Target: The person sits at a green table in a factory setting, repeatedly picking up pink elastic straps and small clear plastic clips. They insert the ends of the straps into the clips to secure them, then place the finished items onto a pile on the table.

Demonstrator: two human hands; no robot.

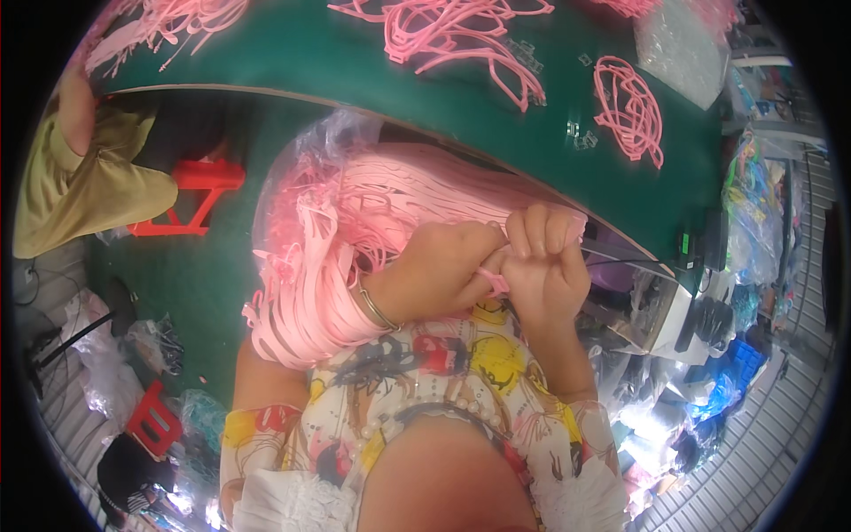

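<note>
A large bundle of flat pink straps (297,324) hangs looped over my left forearm, and more of the strands stretch along the table's near edge. My left hand (448,262), with a bracelet at its wrist, is closed around a pink strap (494,282), whose short end sticks out below the fingers. Right against it, my right hand (545,253) is closed too, its fingers curled at the same strands. A bit of pink shows past its fingertips. Exactly how the strands run between the two hands is hidden by the fingers.
On the green table (328,58) lie a tangle of pink straps (443,31), a smaller pink coil (628,106) and small clear clips (581,135). At left sits another person (89,177) near a red stool (202,182). Bagged goods (753,213) crowd the right.
</note>
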